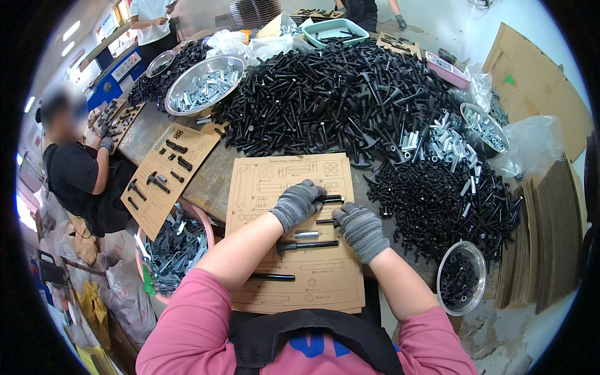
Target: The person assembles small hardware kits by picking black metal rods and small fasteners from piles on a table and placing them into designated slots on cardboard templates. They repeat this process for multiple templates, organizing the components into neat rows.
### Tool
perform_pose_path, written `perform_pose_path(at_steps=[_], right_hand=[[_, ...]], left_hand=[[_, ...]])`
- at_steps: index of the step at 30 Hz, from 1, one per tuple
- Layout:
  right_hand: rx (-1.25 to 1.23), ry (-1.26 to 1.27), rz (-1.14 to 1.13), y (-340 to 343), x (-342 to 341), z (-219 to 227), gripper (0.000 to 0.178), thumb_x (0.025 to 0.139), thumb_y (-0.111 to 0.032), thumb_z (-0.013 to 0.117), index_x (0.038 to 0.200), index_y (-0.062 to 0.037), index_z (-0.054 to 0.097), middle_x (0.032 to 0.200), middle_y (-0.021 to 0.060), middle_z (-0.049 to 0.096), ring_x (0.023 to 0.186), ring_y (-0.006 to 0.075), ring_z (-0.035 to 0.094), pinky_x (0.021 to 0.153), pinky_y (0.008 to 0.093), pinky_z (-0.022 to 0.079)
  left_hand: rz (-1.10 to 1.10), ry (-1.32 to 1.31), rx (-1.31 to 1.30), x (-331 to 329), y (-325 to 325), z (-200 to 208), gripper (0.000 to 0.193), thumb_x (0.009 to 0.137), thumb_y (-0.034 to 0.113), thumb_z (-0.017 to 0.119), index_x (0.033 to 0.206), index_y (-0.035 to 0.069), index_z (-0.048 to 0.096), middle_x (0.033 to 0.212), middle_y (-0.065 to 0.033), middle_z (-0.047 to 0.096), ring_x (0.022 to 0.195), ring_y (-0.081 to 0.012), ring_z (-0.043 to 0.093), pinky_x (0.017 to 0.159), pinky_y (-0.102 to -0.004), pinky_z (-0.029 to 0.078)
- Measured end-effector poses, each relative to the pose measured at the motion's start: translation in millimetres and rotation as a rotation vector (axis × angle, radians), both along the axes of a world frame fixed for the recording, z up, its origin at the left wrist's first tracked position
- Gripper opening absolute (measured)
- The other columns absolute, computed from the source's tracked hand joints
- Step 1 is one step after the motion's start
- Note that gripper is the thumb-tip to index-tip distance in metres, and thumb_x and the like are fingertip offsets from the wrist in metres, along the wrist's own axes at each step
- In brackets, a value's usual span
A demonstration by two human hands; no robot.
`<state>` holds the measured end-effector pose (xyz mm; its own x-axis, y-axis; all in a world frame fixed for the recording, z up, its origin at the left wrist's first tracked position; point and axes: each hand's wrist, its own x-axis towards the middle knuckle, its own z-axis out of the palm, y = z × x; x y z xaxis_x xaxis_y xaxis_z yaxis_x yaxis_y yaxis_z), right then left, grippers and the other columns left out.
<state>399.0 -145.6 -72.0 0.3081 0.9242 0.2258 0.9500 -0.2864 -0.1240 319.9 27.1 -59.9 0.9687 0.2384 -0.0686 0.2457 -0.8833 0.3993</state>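
Observation:
A stack of printed brown cardboard sheets [340, 290] lies before me. My left hand [298, 205], in a grey glove, is closed at a black bolt [332, 199] with a shiny end, lying across the sheet. Just to its right, my right hand [361, 232], also gloved, has its fingers curled, their tips at the end of a thinner black bolt [324, 222]. Below the hands rest a silver sleeve [306, 235], a black T-headed bolt [312, 245] and a black rod [273, 276], which my left forearm partly covers.
Beyond the sheet rises a large heap of black bolts [300, 94]. Silver sleeves [447, 140] and small black bolts [431, 200] lie right. A bowl of black nuts [462, 277] stands near right. At left are a filled card [172, 169], a pink tub [204, 219] and a co-worker [75, 162].

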Motion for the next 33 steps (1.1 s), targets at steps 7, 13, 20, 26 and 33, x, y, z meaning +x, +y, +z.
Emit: perform_pose_path(at_steps=[7, 13, 20, 26, 33], right_hand=[[0.289, 0.31, -0.141, -29.8, 13.2, 20.4, 0.03, 0.069, -0.011, 0.064, 0.098, -0.0092, 0.059, 0.095, 0.0109, 0.057, 0.088, 0.0272, 0.055, 0.077, 0.0351, 0.046], [0.364, 0.365, -0.14, -49.0, 18.7, 13.2, 0.028, 0.072, -0.009, 0.061, 0.1, -0.0114, 0.057, 0.094, 0.0105, 0.057, 0.086, 0.028, 0.056, 0.075, 0.0352, 0.046], [0.487, 0.517, -0.26, -61.6, 20.2, 9.4, 0.021, 0.073, -0.007, 0.061, 0.094, -0.0071, 0.061, 0.09, 0.0116, 0.059, 0.082, 0.0254, 0.057, 0.074, 0.0326, 0.046], [0.474, 0.537, -0.241, -62.7, 17.2, 5.9, 0.02, 0.073, -0.007, 0.062, 0.094, -0.0056, 0.061, 0.089, 0.012, 0.059, 0.082, 0.0256, 0.057, 0.076, 0.0327, 0.045], [0.45, 0.391, -0.244, -58.7, 3.9, 11.8, 0.019, 0.073, -0.008, 0.059, 0.092, -0.0044, 0.059, 0.087, 0.0122, 0.058, 0.086, 0.0281, 0.055, 0.076, 0.035, 0.045]], left_hand=[[-0.027, -0.026, 0.006, 1.4, -5.2, 2.5, 0.035, 0.075, 0.022, 0.06, 0.108, 0.011, 0.056, 0.095, -0.0133, 0.053, 0.09, -0.0293, 0.054, 0.08, -0.0365, 0.044], [0.056, -0.08, -0.054, -4.6, -9.3, 6.4, 0.035, 0.076, 0.023, 0.061, 0.107, 0.007, 0.056, 0.096, -0.0121, 0.054, 0.093, -0.0283, 0.054, 0.083, -0.0345, 0.044], [-0.198, 0.01, -0.09, -19.6, -18.0, 2.2, 0.024, 0.077, 0.021, 0.059, 0.097, 0.008, 0.061, 0.088, -0.0128, 0.059, 0.085, -0.0278, 0.057, 0.078, -0.0349, 0.046], [-0.138, 0.067, 0.006, -13.4, -18.6, -1.2, 0.018, 0.078, 0.02, 0.057, 0.091, 0.009, 0.063, 0.086, -0.0118, 0.06, 0.084, -0.0277, 0.057, 0.076, -0.0357, 0.046], [-0.065, 0.067, -0.181, -17.9, -10.2, 12.4, 0.017, 0.074, 0.009, 0.061, 0.091, 0.007, 0.062, 0.083, -0.0129, 0.06, 0.079, -0.0258, 0.058, 0.071, -0.0334, 0.047]])
